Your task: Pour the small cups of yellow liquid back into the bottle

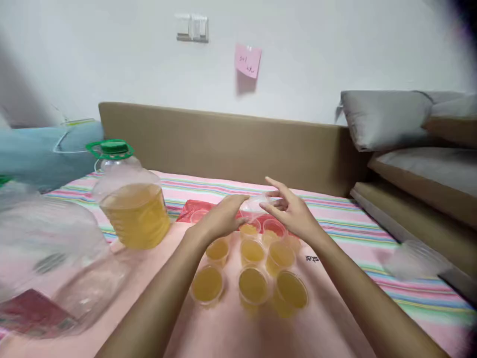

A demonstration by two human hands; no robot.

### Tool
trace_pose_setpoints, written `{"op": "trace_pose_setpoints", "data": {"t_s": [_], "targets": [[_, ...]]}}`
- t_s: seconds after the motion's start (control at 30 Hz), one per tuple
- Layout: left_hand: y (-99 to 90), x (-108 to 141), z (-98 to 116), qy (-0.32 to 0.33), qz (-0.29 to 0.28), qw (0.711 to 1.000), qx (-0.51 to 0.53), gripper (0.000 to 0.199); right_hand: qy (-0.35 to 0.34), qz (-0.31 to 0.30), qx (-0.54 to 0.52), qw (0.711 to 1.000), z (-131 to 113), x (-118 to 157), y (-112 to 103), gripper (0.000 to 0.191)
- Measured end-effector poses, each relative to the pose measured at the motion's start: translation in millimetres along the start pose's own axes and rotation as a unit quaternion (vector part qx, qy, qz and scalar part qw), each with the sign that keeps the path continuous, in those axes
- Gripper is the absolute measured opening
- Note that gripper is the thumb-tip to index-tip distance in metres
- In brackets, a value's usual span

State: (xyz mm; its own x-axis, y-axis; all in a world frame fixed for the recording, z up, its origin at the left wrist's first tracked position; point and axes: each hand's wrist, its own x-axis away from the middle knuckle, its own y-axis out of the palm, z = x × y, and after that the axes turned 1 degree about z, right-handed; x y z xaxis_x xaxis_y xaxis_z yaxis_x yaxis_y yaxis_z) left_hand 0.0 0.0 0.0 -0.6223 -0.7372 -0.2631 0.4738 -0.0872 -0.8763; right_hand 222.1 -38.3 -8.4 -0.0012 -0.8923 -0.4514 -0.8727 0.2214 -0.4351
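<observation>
Spilling seems likeliest at the filled clear plastic cups of yellow liquid [253, 285] on the pink cloth [208, 333], should the left forearm [167, 288] brush them. Near the cloth's far edge: colourless plastic cup [251, 206]; left hand [225, 214], grip unclear; right hand [292, 209] spread, ungripping.

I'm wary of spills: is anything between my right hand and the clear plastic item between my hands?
Nothing visible blocks your right hand from the clear plastic item, though blur hides whether they touch. Cups of yellow liquid stand nearer the camera.
</observation>
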Motion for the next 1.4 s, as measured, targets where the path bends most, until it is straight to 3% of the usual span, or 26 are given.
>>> {"op": "trace_pose_setpoints", "data": {"t_s": [0.13,0.33,0.4,0.53,0.57,0.7,0.8,0.97,1.03,1.13,1.2,1.33,1.4], "targets": [[2.2,-0.6,-2.8,0.004,0.009,1.0,-0.003,0.068,0.021,0.003,-0.008,1.0,-0.1,0.3,1.4,0.087],[3.2,0.5,-3.5,0.007,0.01,1.0,-0.008,0.062,0.03,-0.01,-0.013,0.999,-0.4,4.9,0.5,0.111],[3.1,0.8,-3.1,0.01,0.009,1.0,-0.008,0.062,0.035,-0.005,0.012,0.999,-0.8,5.5,-0.2,0.102],[3.5,0.7,-2.2,0.015,0.003,1.0,-0.006,0.061,0.034,-0.011,0.047,0.998,-2.8,5.4,-0.5,0.051],[3.4,0.7,-1.8,0.015,0.0,1.0,-0.005,0.061,0.032,-0.007,0.048,0.998,-3.7,5.5,-0.2,0.047],[2.0,1.3,1.7,0.008,-0.008,1.0,-0.003,0.064,0.017,0.022,0.053,0.998,-7.3,6.4,1.4,0.068],[0.8,2.3,4.4,-0.001,-0.017,1.0,-0.006,0.064,0.001,0.026,0.073,0.997,-8.1,6.9,3.1,0.054],[0.9,3.0,3.7,-0.01,-0.029,0.999,-0.012,0.063,-0.005,0.025,0.092,0.995,-6.9,8.4,5.4,0.048],[1.2,2.8,2.3,-0.011,-0.03,0.999,-0.015,0.063,-0.005,0.026,0.088,0.996,-5.8,9.1,5.2,0.06],[1.7,2.6,0.5,-0.013,-0.023,0.999,-0.018,0.064,-0.01,-0.007,0.047,0.999,-3.0,9.5,4.0,0.1],[1.9,2.6,-0.3,-0.013,-0.02,1.0,-0.02,0.063,-0.019,-0.029,0.026,0.999,-0.8,9.2,3.0,0.108],[2.7,2.3,-1.7,-0.007,-0.019,1.0,-0.024,0.061,-0.042,-0.028,0.05,0.997,1.6,7.8,1.9,0.061],[3.3,2.1,-2.4,-0.002,-0.019,1.0,-0.025,0.061,-0.045,-0.024,0.062,0.997,1.3,7.3,1.5,0.048]]}}
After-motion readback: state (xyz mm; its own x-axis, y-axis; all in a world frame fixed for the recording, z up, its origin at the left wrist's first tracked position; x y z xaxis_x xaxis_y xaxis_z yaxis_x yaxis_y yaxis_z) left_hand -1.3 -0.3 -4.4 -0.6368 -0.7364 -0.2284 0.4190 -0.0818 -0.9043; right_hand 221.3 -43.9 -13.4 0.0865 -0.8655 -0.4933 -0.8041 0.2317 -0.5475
